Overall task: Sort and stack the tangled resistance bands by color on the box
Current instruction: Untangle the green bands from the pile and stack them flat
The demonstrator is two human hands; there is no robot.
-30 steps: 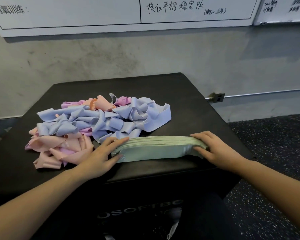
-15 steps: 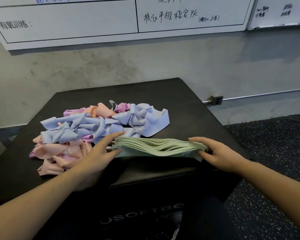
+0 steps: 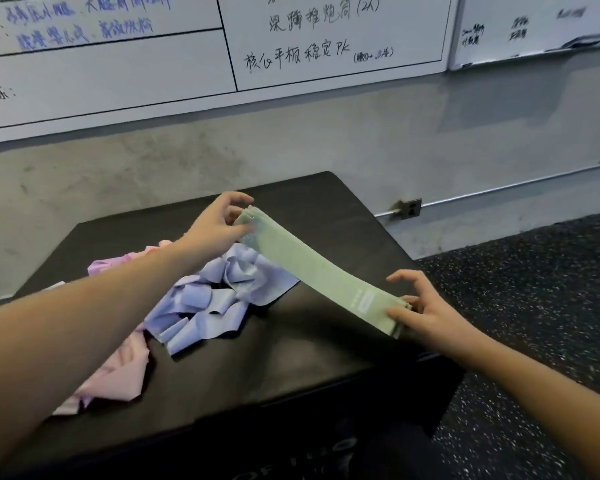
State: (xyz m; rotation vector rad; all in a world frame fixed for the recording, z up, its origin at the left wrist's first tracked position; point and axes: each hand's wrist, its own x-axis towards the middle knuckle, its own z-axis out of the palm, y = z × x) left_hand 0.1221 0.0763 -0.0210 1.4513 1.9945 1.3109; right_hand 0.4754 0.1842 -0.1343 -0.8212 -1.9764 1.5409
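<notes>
The stack of green resistance bands [image 3: 321, 271] is lifted above the black box [image 3: 343, 216], held at its two short ends: the left hand [image 3: 215, 223] pinches the far end between thumb and curled fingers, and the right hand [image 3: 426, 311] pinches the near end. The bands look light, thin, soft and probably slippery against each other, so I judge the ends are the right place to hold, with the layers squeezed together. No container holds anything here; the tangled lilac-blue bands [image 3: 215, 296] and pink bands [image 3: 118, 368] lie loose on the box top, under the left arm.

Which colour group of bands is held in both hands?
The green stack: the left hand and right hand hold its ends, while the blue bands and pink bands lie tangled.
</notes>
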